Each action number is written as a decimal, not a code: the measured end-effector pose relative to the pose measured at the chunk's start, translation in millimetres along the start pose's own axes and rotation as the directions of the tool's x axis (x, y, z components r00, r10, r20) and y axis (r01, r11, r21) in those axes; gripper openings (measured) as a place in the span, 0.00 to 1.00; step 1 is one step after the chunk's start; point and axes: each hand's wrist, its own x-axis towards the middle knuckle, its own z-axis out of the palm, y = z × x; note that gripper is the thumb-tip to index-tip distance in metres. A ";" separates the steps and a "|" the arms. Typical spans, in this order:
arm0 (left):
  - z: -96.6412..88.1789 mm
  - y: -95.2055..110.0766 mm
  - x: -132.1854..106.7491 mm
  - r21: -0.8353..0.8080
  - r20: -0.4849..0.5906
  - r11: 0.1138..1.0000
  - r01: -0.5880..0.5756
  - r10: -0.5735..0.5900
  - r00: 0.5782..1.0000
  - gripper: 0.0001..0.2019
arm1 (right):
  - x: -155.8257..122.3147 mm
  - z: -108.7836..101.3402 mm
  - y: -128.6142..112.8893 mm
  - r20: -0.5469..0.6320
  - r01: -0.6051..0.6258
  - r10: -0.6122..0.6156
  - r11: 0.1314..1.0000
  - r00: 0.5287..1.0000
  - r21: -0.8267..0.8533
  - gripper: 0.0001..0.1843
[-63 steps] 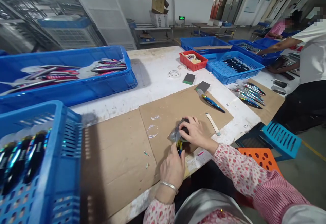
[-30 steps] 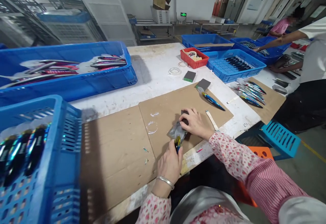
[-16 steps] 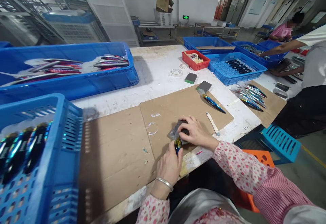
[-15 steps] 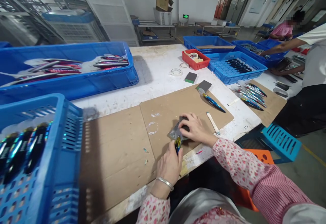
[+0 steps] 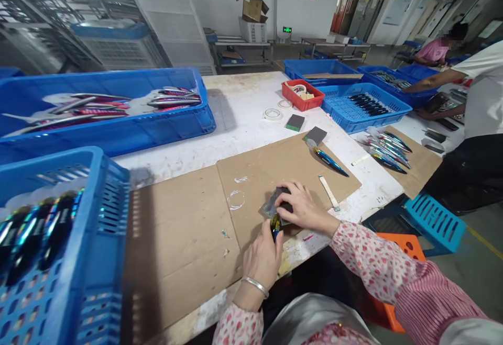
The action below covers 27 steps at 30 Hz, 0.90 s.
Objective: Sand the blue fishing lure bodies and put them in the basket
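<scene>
My left hand [image 5: 261, 258] is closed around a fishing lure [image 5: 275, 224], dark with yellow and blue, low over the brown cardboard [image 5: 188, 219]. At its far end a clear plastic lip [image 5: 268, 209] sticks out, partly hidden. My right hand [image 5: 301, 208] grips a dark grey sanding block [image 5: 285, 197] against that lip, fingers bent over the block. Farther right on the cardboard lies a blue lure [image 5: 330, 162], its clear lip near a second sanding block [image 5: 315, 135]. A pale flat strip [image 5: 329, 192] rests right of my right hand.
Blue crates of lures stand at the left [image 5: 113, 177] and far left [image 5: 157, 120]. Beyond the cardboard are a green-edged block [image 5: 295, 122], a tape roll [image 5: 272, 114] and a red bin [image 5: 302, 103]. Several lures [image 5: 387, 148] lie at right, near a co-worker [image 5: 485, 93].
The right hand and sanding block have shifted slightly over the lip. The left hand keeps its hold on the lure. The whole view has dropped a little.
</scene>
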 end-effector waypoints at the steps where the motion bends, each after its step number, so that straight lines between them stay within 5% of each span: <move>1: 0.2 -0.1 -0.1 -0.002 -0.007 1.000 -0.002 0.002 1.000 0.22 | 0.1 -0.1 -0.1 -0.004 -0.019 0.019 1.000 1.000 -0.003 0.06; 4: 2.0 -1.4 0.4 -0.006 -0.031 1.000 -0.011 0.010 0.999 0.22 | -0.3 0.6 -1.8 -0.072 -0.095 0.091 0.994 0.993 -0.059 0.06; 8: 3.9 -2.5 1.7 -0.010 -0.013 1.000 -0.016 0.016 1.000 0.22 | -3.4 3.1 -4.9 -0.038 -0.022 0.020 0.999 0.999 -0.032 0.06; 13: 2.1 -0.9 1.3 -0.006 -0.021 1.000 -0.016 0.016 1.000 0.21 | -2.9 4.9 -3.7 -0.113 -0.113 0.104 0.990 0.988 -0.081 0.06; 17: -0.2 0.6 -0.5 0.003 -0.007 1.000 -0.011 0.011 1.000 0.22 | -4.5 5.4 -5.8 -0.072 -0.060 0.055 0.996 0.996 -0.068 0.06; 22: 2.9 -1.8 0.3 -0.006 -0.044 1.000 -0.024 0.023 0.999 0.21 | -5.4 5.1 -9.4 -0.152 -0.171 0.150 0.976 0.977 -0.133 0.06; 27: 4.4 -3.0 1.2 -0.019 -0.035 0.999 -0.038 0.037 0.999 0.21 | -6.1 6.9 -9.9 -0.098 -0.139 0.129 0.985 0.987 -0.099 0.06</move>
